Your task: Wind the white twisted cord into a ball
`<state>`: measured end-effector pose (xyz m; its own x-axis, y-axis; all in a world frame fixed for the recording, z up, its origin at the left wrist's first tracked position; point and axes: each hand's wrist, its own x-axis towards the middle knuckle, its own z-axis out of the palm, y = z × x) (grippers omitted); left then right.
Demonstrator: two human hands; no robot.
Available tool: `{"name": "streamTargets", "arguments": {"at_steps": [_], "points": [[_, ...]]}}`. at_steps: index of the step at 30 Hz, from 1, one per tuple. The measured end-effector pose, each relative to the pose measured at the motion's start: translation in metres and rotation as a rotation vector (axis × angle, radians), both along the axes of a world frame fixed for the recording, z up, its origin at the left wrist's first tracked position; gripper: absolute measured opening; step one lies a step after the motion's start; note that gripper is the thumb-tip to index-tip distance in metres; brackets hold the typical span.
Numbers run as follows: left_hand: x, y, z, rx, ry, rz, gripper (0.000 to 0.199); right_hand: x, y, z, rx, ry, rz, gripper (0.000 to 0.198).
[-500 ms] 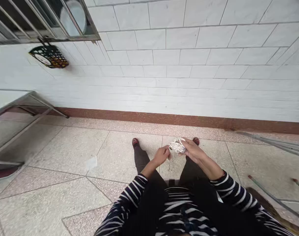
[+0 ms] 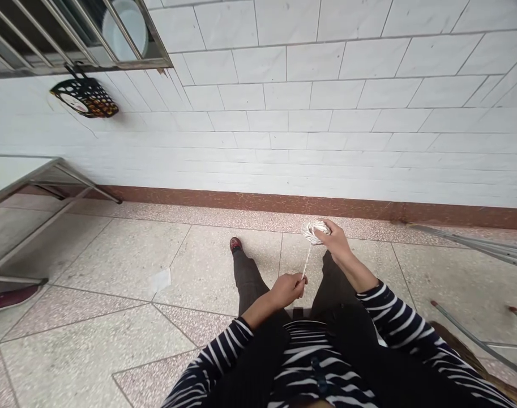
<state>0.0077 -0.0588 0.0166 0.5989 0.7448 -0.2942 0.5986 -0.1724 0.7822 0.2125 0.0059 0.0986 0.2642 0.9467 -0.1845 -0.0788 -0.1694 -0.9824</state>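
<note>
A bundle of white rope (image 2: 312, 232), wound in loops, is gripped in my right hand (image 2: 337, 241) in front of me, above the floor. One strand of the rope runs down from the bundle, pulled straight. My left hand (image 2: 287, 290) pinches that strand between thumb and fingers, lower and closer to my body. Part of the bundle is hidden behind the right thumb and fingers.
A white tiled wall (image 2: 317, 122) with a brown skirting strip stands ahead. At the left is a metal-framed table (image 2: 22, 177), with a patterned bag (image 2: 85, 97) hanging from the window bars. Metal poles (image 2: 470, 243) and thin metal legs (image 2: 474, 343) are at the right.
My left hand has drawn back toward my body, stretching a strand out of the rope bundle. My right hand has moved slightly forward with the bundle and turned it.
</note>
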Motion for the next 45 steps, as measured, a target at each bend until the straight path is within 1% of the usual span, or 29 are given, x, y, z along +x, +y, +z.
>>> {"name": "streamTargets", "arguments": {"at_steps": [2, 3, 5, 7, 10, 12, 14, 15, 17, 18, 19, 21, 22, 24, 25, 26, 29, 32, 34, 36, 38, 41, 43, 45], "points": [[-0.007, 0.003, 0.009, 0.035, 0.018, 0.003, 0.025, -0.003, 0.008, -0.007, 0.054, -0.074, -0.096, 0.063], [-0.011, 0.007, 0.014, 0.032, 0.0, 0.005, 0.026, -0.004, 0.01, -0.008, 0.081, -0.097, -0.132, 0.063], [-0.019, 0.019, 0.022, -0.002, -0.082, 0.007, 0.028, -0.005, 0.012, -0.001, 0.13, -0.1, -0.168, 0.064], [-0.027, 0.033, 0.024, -0.038, -0.192, 0.024, 0.033, -0.002, 0.011, 0.015, 0.168, -0.046, -0.148, 0.067], [-0.032, 0.059, 0.017, -0.014, -0.277, 0.08, 0.039, 0.005, 0.009, 0.047, 0.193, 0.075, -0.047, 0.069], [-0.032, 0.077, 0.009, 0.056, -0.219, 0.097, 0.036, 0.008, 0.007, 0.067, 0.226, 0.139, 0.0, 0.068], [-0.031, 0.093, 0.001, 0.13, -0.104, 0.121, 0.032, 0.008, 0.005, 0.081, 0.268, 0.206, 0.021, 0.068], [-0.031, 0.1, -0.001, 0.158, -0.052, 0.143, 0.03, 0.007, 0.004, 0.084, 0.276, 0.227, 0.031, 0.069], [-0.029, 0.11, -0.003, 0.207, 0.01, 0.207, 0.022, 0.003, 0.002, 0.084, 0.257, 0.222, 0.057, 0.071], [-0.027, 0.112, -0.002, 0.234, 0.002, 0.242, 0.021, -0.001, 0.001, 0.08, 0.234, 0.195, 0.071, 0.072], [-0.024, 0.113, 0.001, 0.261, -0.037, 0.271, 0.029, -0.005, 0.0, 0.074, 0.213, 0.162, 0.086, 0.071], [-0.014, 0.11, 0.008, 0.295, -0.179, 0.301, 0.043, -0.015, -0.003, 0.06, 0.178, 0.106, 0.118, 0.066], [-0.008, 0.107, 0.012, 0.29, -0.266, 0.302, 0.043, -0.02, -0.005, 0.053, 0.163, 0.084, 0.136, 0.063], [0.006, 0.098, 0.019, 0.243, -0.402, 0.316, 0.03, -0.028, -0.008, 0.04, 0.139, 0.036, 0.173, 0.06], [0.013, 0.092, 0.021, 0.206, -0.434, 0.323, 0.023, -0.029, -0.008, 0.036, 0.135, 0.01, 0.187, 0.06], [0.018, 0.085, 0.022, 0.164, -0.451, 0.326, 0.021, -0.029, -0.008, 0.033, 0.138, -0.019, 0.195, 0.06], [0.022, 0.061, 0.017, 0.026, -0.443, 0.288, 0.027, -0.015, 0.001, 0.029, 0.186, -0.139, 0.158, 0.062], [0.013, 0.038, 0.01, -0.073, -0.365, 0.236, 0.023, 0.01, 0.018, 0.023, 0.248, -0.309, 0.037, 0.063], [0.002, 0.025, 0.011, -0.097, -0.269, 0.178, 0.021, 0.024, 0.029, 0.011, 0.251, -0.403, -0.035, 0.062], [-0.009, 0.019, 0.019, -0.077, -0.165, 0.102, 0.021, 0.03, 0.034, -0.009, 0.211, -0.456, -0.049, 0.061], [-0.02, 0.02, 0.033, 0.004, -0.091, 0.04, 0.023, 0.026, 0.029, -0.034, 0.147, -0.469, 0.004, 0.057], [-0.036, 0.04, 0.058, 0.167, -0.047, -0.001, 0.035, 0.011, 0.007, -0.067, 0.065, -0.423, 0.186, 0.052], [-0.044, 0.06, 0.07, 0.243, -0.026, 0.006, 0.04, 0.0, -0.01, -0.08, 0.015, -0.358, 0.319, 0.049], [-0.048, 0.079, 0.074, 0.268, -0.015, 0.022, 0.04, -0.007, -0.025, -0.081, -0.041, -0.262, 0.458, 0.047]]}}
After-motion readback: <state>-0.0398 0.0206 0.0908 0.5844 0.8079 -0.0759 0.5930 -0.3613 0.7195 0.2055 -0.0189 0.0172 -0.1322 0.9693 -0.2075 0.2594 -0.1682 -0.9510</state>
